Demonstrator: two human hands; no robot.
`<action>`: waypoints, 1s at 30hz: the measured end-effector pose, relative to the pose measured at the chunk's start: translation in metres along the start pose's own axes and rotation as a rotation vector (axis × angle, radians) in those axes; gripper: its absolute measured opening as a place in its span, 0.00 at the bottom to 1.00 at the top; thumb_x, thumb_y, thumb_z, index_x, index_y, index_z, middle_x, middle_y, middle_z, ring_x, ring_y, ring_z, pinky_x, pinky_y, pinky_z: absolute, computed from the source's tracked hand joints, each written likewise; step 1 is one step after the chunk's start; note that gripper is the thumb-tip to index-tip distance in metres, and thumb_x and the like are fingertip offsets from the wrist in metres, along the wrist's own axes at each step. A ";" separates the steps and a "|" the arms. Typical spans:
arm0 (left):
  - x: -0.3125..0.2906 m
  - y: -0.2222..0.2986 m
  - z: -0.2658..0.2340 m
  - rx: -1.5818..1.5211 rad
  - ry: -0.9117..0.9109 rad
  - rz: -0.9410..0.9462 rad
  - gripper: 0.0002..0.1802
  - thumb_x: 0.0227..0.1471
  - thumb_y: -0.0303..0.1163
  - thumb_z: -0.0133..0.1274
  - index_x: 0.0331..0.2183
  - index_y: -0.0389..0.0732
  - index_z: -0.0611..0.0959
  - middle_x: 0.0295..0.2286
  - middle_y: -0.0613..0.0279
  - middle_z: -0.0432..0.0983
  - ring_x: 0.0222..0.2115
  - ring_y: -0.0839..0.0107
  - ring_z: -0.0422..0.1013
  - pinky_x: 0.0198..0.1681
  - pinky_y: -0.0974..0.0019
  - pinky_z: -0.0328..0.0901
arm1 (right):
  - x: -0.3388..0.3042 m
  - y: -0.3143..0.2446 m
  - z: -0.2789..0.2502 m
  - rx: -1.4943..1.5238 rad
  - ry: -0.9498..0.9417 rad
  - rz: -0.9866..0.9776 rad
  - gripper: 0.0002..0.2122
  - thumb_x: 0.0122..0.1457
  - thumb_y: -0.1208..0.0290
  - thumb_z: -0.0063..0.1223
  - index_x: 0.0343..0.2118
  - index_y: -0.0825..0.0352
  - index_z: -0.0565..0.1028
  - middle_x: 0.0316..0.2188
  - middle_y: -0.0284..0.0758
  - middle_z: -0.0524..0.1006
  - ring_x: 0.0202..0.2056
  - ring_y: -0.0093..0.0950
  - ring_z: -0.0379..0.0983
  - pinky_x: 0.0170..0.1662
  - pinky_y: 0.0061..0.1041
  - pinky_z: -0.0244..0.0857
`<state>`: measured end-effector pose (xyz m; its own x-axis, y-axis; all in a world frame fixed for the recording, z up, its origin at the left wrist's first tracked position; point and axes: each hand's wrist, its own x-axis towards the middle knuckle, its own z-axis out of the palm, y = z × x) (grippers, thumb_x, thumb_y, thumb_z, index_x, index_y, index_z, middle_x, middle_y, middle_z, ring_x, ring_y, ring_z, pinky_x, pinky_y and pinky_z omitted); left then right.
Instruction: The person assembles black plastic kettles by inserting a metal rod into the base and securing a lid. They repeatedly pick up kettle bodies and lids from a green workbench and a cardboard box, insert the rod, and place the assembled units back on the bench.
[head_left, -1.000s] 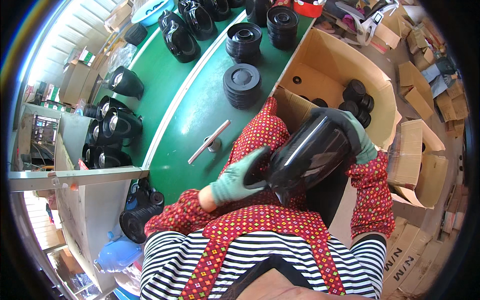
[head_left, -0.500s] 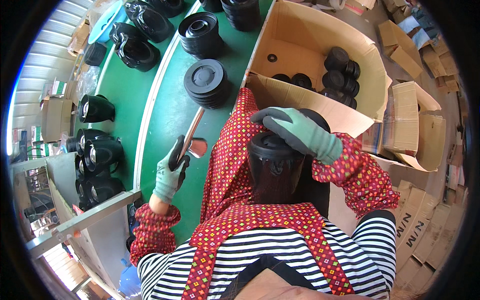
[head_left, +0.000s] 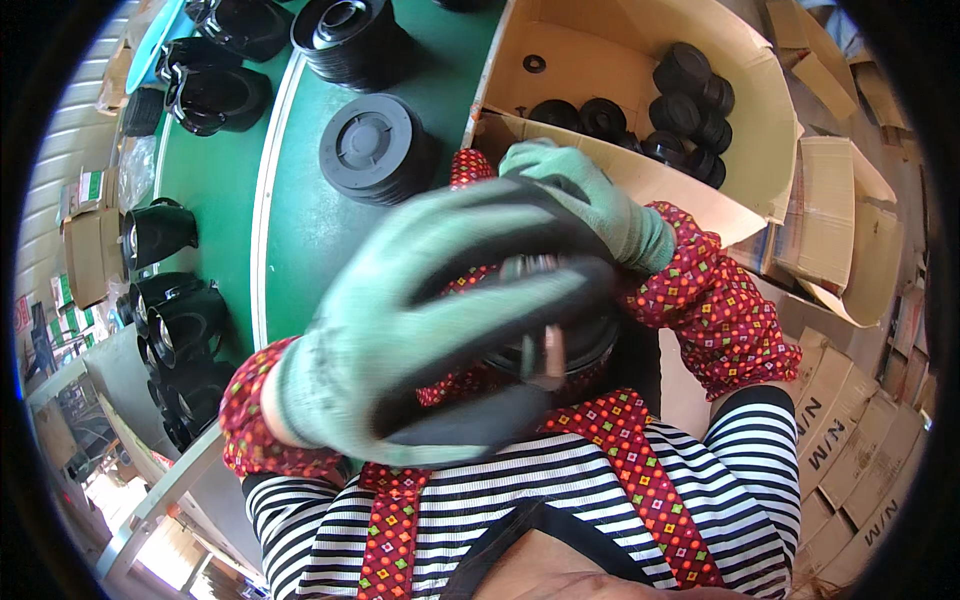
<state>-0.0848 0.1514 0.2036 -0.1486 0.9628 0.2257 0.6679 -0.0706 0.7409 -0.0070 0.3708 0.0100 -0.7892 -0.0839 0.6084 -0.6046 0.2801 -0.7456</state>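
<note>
My left hand (head_left: 430, 330), in a green and black glove, is raised large and blurred over my lap. Its fingers are curled round a copper-coloured metal bar (head_left: 552, 352), of which only short bits show. Beneath it, a glossy black pot (head_left: 590, 365) stands in my lap, mostly covered by this hand. My right hand (head_left: 590, 195), gloved the same way, is bent over the pot's far side, its fingertips partly hidden. To the left, a stack of round black lids (head_left: 372, 148) sits on the green table (head_left: 300, 225).
A large cardboard box (head_left: 630, 165) holding several black round parts stands beyond my right hand. More black pots (head_left: 185, 325) line the table's left side. Another black stack (head_left: 350, 40) is farther back. Flattened cartons (head_left: 850, 440) lie at the right.
My left hand has swung right and up from beside the table to above the pot, taking the metal bar along. My right hand's fingers have curled more. The view has shifted slightly.
</note>
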 end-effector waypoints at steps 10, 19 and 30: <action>0.070 0.041 0.119 0.365 -0.044 -0.246 0.27 0.49 0.42 0.63 0.49 0.39 0.82 0.42 0.53 0.75 0.45 0.54 0.72 0.53 0.47 0.64 | 0.041 -0.048 -0.025 0.355 -0.383 0.082 0.14 0.63 0.63 0.56 0.35 0.73 0.75 0.34 0.42 0.70 0.44 0.42 0.70 0.52 0.44 0.63; 0.047 0.031 0.108 0.063 0.012 -0.002 0.26 0.50 0.42 0.58 0.48 0.38 0.81 0.39 0.55 0.73 0.39 0.57 0.70 0.45 0.47 0.65 | 0.000 -0.052 0.000 0.129 -0.069 -0.084 0.16 0.62 0.69 0.59 0.49 0.72 0.75 0.46 0.42 0.71 0.52 0.46 0.71 0.63 0.55 0.60; 0.028 0.006 0.084 -0.241 -0.089 0.116 0.28 0.48 0.51 0.58 0.45 0.41 0.83 0.42 0.57 0.74 0.43 0.55 0.71 0.52 0.44 0.63 | -0.003 -0.038 0.018 0.119 0.029 -0.091 0.13 0.57 0.76 0.60 0.43 0.75 0.76 0.40 0.46 0.74 0.48 0.49 0.74 0.63 0.57 0.63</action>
<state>-0.0239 0.2004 0.1607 -0.0094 0.9629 0.2696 0.4827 -0.2317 0.8446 0.0162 0.3433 0.0321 -0.7282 -0.0756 0.6812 -0.6833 0.1569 -0.7131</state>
